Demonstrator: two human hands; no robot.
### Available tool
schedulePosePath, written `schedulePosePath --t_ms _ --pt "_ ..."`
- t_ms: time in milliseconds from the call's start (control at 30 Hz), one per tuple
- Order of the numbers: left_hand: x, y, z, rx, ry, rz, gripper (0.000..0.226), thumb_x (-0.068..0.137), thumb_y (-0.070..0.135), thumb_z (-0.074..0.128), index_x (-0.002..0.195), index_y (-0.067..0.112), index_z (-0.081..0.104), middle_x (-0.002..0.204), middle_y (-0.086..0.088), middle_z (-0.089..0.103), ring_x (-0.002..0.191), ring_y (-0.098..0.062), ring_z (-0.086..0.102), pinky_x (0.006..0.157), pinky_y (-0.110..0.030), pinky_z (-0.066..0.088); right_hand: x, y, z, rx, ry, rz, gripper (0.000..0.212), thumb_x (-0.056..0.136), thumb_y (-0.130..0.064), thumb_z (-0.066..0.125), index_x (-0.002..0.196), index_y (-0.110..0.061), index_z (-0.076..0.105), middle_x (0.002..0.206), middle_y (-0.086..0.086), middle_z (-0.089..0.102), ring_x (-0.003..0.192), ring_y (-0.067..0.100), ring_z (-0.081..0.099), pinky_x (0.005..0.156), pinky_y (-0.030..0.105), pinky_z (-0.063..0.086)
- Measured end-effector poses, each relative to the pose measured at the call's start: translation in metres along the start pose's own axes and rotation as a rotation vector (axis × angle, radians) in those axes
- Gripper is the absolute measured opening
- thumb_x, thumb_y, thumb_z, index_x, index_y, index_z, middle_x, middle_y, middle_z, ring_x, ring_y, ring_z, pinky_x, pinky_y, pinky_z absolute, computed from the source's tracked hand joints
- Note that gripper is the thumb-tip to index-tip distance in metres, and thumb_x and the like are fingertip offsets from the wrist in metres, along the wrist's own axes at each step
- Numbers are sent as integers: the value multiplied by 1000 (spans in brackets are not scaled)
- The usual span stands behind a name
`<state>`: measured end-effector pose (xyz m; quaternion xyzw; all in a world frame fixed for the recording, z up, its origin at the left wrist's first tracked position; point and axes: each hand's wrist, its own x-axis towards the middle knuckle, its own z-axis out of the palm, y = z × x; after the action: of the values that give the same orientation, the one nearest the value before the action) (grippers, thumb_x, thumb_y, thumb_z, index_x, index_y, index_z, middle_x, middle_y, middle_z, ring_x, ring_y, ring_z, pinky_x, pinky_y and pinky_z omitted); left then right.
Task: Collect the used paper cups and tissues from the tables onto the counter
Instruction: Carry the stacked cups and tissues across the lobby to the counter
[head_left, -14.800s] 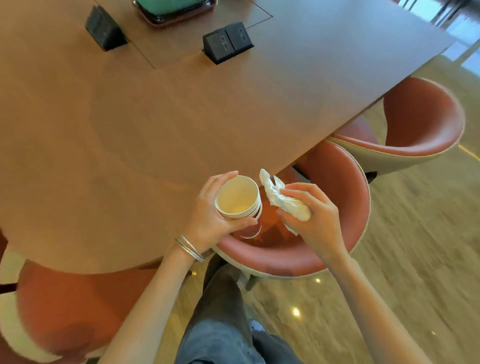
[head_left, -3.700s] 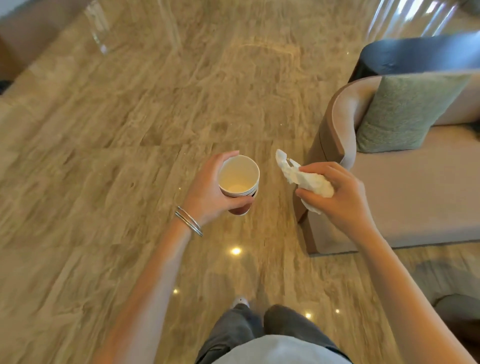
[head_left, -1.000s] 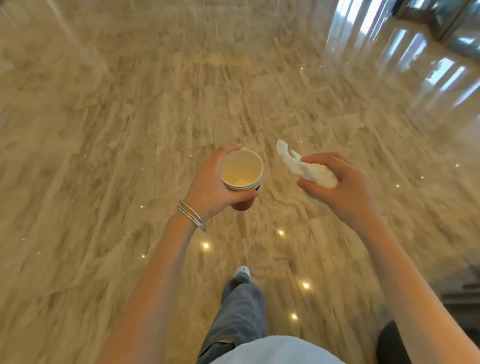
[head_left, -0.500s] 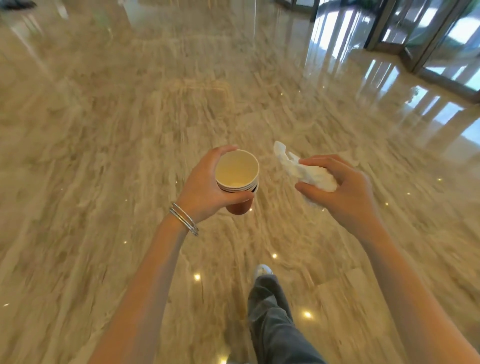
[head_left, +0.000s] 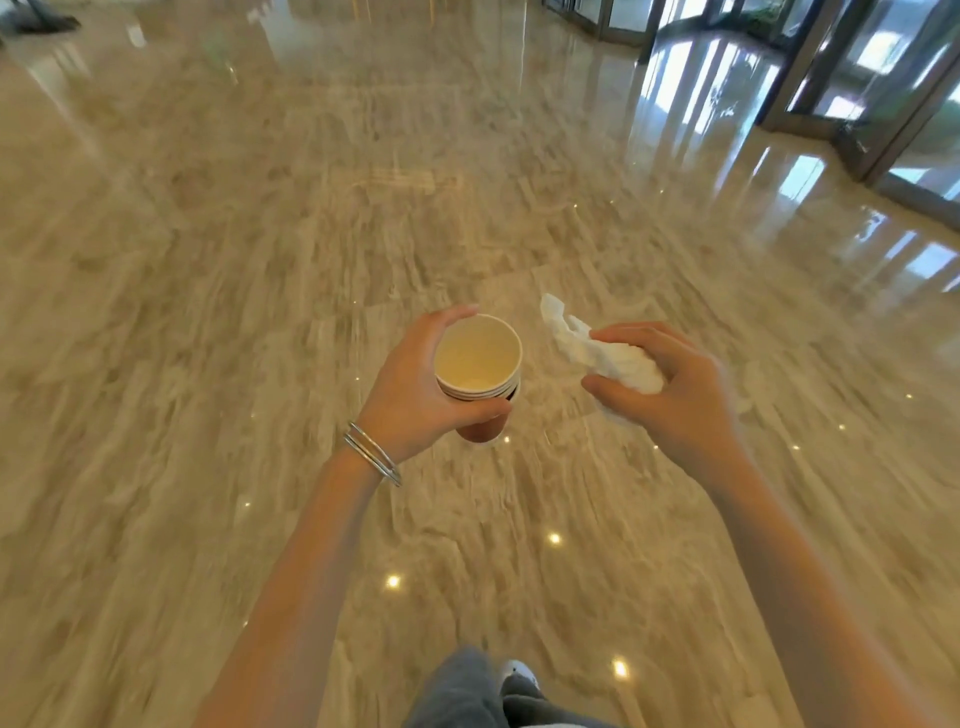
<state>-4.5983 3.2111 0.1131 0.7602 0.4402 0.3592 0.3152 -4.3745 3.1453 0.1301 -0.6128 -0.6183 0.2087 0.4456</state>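
While a polished marble floor (head_left: 260, 312) fills nearly the whole view, both hands are held out in front at about the same height, well above it. On the left wrist, thin metal bangles (head_left: 371, 460) are worn. The left hand (head_left: 415, 395) is wrapped around a stack of cups (head_left: 478, 364) — fingers curled behind the far side, thumb pressed across the near side just under the rims. The stack is held upright, its open mouth turned up, and several rims are seen nested one inside another; the inside of the top cup is pale, and a reddish-brown base shows below the thumb. Just to the right, apart from the cups, a crumpled white tissue (head_left: 602, 353) is gripped in the right hand (head_left: 675, 395), closed over one end of it, while the other end sticks out toward the upper left. At the bottom edge, grey trouser legs (head_left: 462, 691) and a light shoe (head_left: 517, 673) are seen over the floor. At the upper right, dark-framed glass doors (head_left: 852, 67) are reflected in the shiny stone — small ceiling lights are mirrored there too.
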Motion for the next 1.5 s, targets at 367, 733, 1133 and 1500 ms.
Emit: schedulePosePath --t_ms 367,733,1133,1500 --pt "218 -122 -2 -21 -40 -48 86 49 43 85 124 33 43 122 9 50 110 -8 49 93 -27 39 229 79 71 23 -33 52 33 70 -22 78 98 -32 66 104 -19 61 92 -8 53 71 1 36" --pt "486 -214 -43 18 -57 -30 85 54 32 88 127 28 44 117 14 47 108 -8 47 92 -26 37 489 128 122 -40 5 72 33 70 -23 78 98 -35 64 104 -16 60 97 -7 51 73 -1 34" --pt "773 -316 -8 -6 -24 -93 83 54 31 87 125 33 44 120 11 48 107 -9 47 86 -24 37 791 249 140 -37 27 62 33 69 -19 79 98 -28 67 102 -12 64 91 0 57 73 4 38" --pt "1033 -387 4 -9 -2 -135 85 54 30 87 126 31 44 118 19 45 109 -8 46 90 -25 37 1056 325 157 -42 -23 56 33 69 -21 79 99 -29 67 103 -16 63 93 -5 54 73 1 36"
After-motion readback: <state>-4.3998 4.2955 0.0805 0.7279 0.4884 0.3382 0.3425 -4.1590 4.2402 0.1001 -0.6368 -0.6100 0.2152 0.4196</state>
